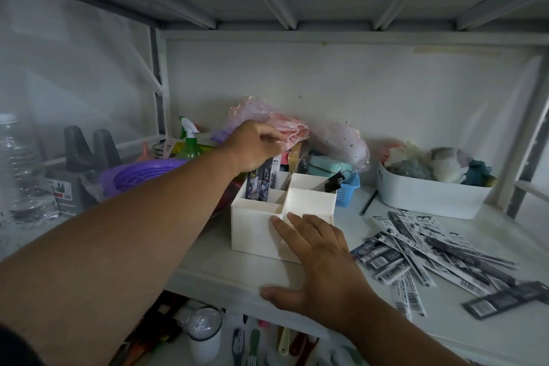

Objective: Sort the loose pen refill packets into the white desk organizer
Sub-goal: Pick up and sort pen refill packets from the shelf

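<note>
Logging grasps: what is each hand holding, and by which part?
Left hand pinches packets by their top ends; right hand holds nothing, resting flat against the organizer.

A home storage corner, dimly lit. A white metal shelving rack (297, 36) carries mixed household clutter: a green spray bottle (189, 142), a purple plastic colander (142, 174), a clear plastic water bottle (17, 163), a white plastic bin of soft toys (427, 196), pink frilly fabric (285, 128), and combs and brushes (252, 345) on the shelf below.
</note>
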